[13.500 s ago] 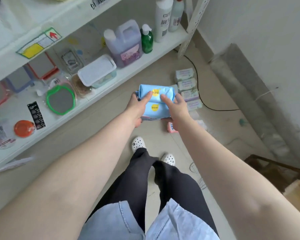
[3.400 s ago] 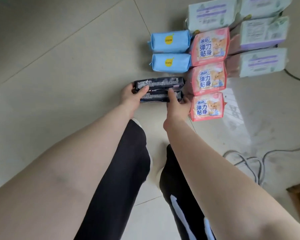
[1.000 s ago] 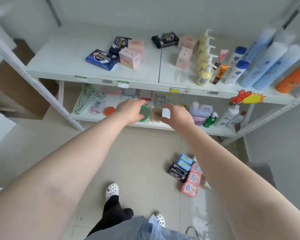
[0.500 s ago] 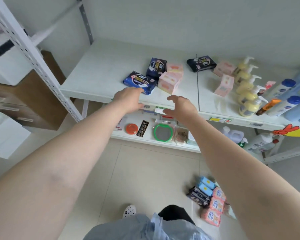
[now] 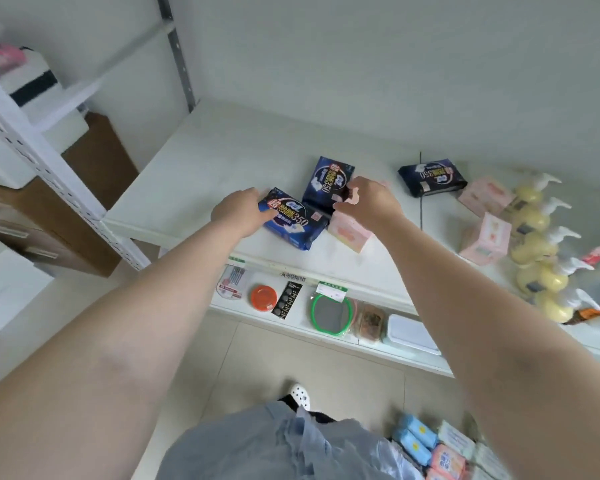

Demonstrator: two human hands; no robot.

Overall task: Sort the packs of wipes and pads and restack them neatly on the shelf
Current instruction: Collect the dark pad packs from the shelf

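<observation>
On the white upper shelf point(image 5: 205, 174) lie several packs. My left hand point(image 5: 238, 211) grips the left end of a bright blue pack point(image 5: 291, 221) near the shelf's front edge. My right hand point(image 5: 369, 202) pinches the right edge of a dark navy pack point(image 5: 326, 181) just behind it, thumb and fingers curled on its corner. A pink pack point(image 5: 349, 233) sits under my right wrist. A second dark pack point(image 5: 432, 176) lies further right, with pink packs point(image 5: 487, 239) beyond it. Sorted blue packs point(image 5: 416, 436) and pink packs point(image 5: 447, 459) lie in rows on the floor.
Yellow pump bottles point(image 5: 534, 237) stand in a row at the shelf's right. The lower shelf holds a green-rimmed mirror point(image 5: 329, 313), an orange lid point(image 5: 264, 296) and a white box point(image 5: 411, 334). A white slotted upright point(image 5: 49, 161) stands at left.
Both hands have reached forward from the shelf's front edge onto the upper shelf and taken hold of the blue pack and the dark navy pack. The view has tilted up toward the shelf.
</observation>
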